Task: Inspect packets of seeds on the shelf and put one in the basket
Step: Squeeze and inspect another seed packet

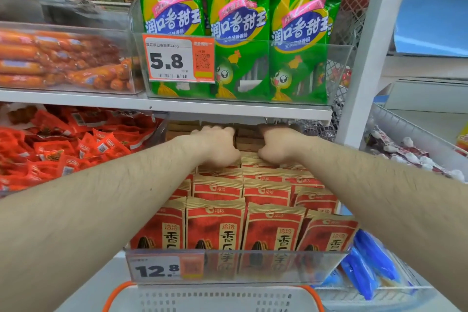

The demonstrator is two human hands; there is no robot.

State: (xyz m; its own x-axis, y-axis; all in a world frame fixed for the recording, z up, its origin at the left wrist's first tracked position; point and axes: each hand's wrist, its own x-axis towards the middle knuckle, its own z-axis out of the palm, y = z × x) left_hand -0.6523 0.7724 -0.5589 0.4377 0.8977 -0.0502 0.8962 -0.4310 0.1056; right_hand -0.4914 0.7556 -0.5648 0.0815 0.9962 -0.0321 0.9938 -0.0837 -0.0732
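**Both hands deep in the seed packets**

The left hand (215,145) and right hand (277,144) are seen at frame centre, reached to the back of the lower shelf, side by side with a narrow gap between them. The fingers of both are curled down over the tops of the rear packets; whether a packet is actually pinched cannot be told, as the fingertips are hidden under the upper shelf (162,105). Both forearms are stretched in from the lower corners of the frame.

At the bottom edge, the rim of a white basket (215,297) with an orange handle is visible, directly below the shelf front. Just above it, a clear tray (235,265) is fronted by a price tag (166,270) reading 12.8. The tray is filled with rows of red and tan seed packets (215,225), stood upright and packed front to back, up to where the hands rest. Blue packets (364,266) are seen to the lower right.

At mid left, a heap of small red packs (76,147) is piled. On the upper shelf, green bags (238,33) are stood in a clear bin at top centre, with a tag (178,58) marked 5.8 on its front. Orange sausages (58,61) are stacked in a bin at upper left.
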